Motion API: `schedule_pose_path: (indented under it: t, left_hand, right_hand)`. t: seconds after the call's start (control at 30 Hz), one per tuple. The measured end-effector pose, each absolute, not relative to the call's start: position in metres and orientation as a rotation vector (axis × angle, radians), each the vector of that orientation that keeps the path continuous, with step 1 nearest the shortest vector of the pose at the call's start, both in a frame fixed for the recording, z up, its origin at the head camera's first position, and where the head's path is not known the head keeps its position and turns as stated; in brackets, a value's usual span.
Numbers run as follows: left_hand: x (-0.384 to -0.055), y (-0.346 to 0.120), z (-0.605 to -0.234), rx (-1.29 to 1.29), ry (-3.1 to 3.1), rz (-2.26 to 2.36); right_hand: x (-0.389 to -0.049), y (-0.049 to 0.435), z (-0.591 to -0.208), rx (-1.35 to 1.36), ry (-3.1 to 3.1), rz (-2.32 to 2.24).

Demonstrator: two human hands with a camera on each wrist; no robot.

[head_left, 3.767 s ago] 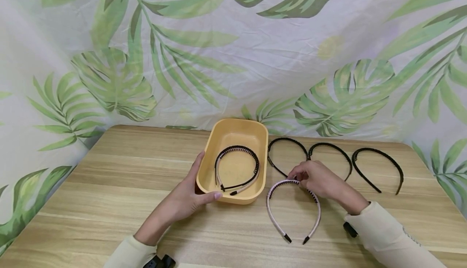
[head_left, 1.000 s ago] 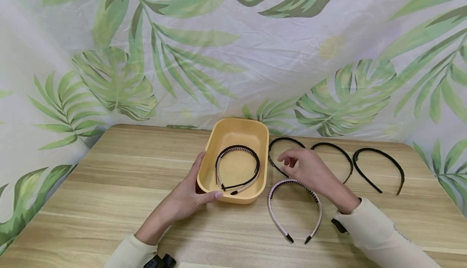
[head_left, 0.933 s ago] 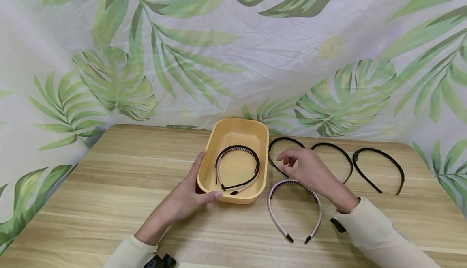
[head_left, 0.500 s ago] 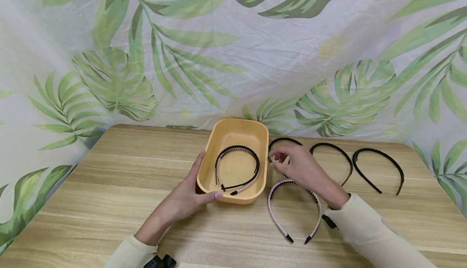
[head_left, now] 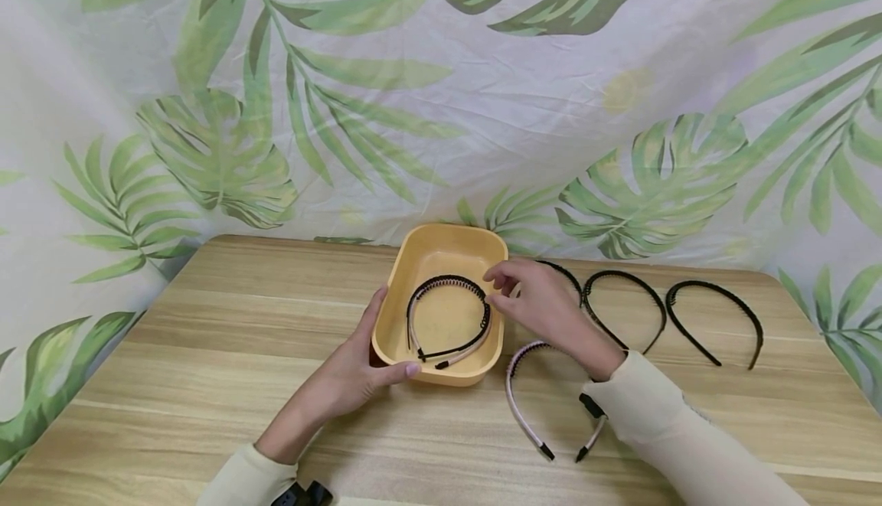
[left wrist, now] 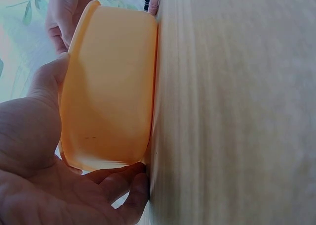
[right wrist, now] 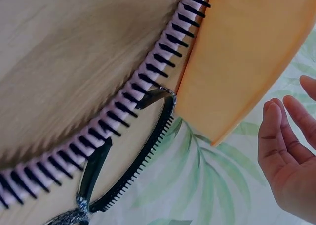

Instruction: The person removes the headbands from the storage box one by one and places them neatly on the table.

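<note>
My left hand (head_left: 344, 380) grips the near left corner of a yellow plastic bin (head_left: 444, 244), thumb over the rim and fingers along the outside wall. In the bin lie a black toothed headband (head_left: 448, 279) and a pinkish one, overlapping. My right hand (head_left: 544, 303) hovers at the bin's right rim with nothing in it, fingers loosely bent. Under that wrist a pale pink headband (head_left: 513, 403) with black teeth lies on the table, partly hidden by the sleeve. The right wrist view shows the pink headband (right wrist: 118, 106) up close and the hand (right wrist: 291, 156) apart from the bin wall (right wrist: 247, 62).
Right of the bin, three black headbands lie in a row: one (head_left: 566, 273) partly behind my right hand, a middle one (head_left: 623, 272), and one farthest right (head_left: 717, 287). A leaf-patterned cloth (head_left: 386, 146) hangs behind the wooden table (head_left: 227, 337).
My right hand has let go of the pink headband and moved left to the bin's right rim. The pink headband stays on the table; my left hand keeps its hold.
</note>
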State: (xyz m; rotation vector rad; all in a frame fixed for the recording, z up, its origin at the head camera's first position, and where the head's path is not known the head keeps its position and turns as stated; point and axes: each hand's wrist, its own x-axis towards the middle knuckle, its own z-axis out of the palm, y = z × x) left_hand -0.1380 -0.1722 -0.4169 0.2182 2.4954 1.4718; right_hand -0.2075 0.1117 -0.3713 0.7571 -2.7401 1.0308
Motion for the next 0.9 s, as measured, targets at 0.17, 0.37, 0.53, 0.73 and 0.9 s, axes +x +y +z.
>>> schedule_pose_path:
  t: [0.17, 0.37, 0.53, 0.73, 0.9]
  left_hand:
    - [-0.138, -0.172, -0.417, 0.224, 2.498, 1.471]
    - [-0.138, -0.172, -0.417, 0.222, 2.495, 1.475]
    - [-0.138, -0.173, -0.417, 0.237, 2.492, 1.483]
    - [-0.138, -0.173, -0.417, 0.235, 2.492, 1.477]
    - [-0.138, -0.173, -0.417, 0.229, 2.497, 1.468]
  right_hand:
    - [-0.211, 0.105, -0.371, 0.762, -2.746, 1.098]
    - [-0.216, 0.099, -0.371, 0.754, -2.748, 1.109]
    - [-0.222, 0.093, -0.372, 0.743, -2.764, 1.126]
    - [-0.23, 0.086, -0.374, 0.759, -2.772, 1.135]
    - [-0.239, 0.082, -0.376, 0.783, -2.807, 1.138]
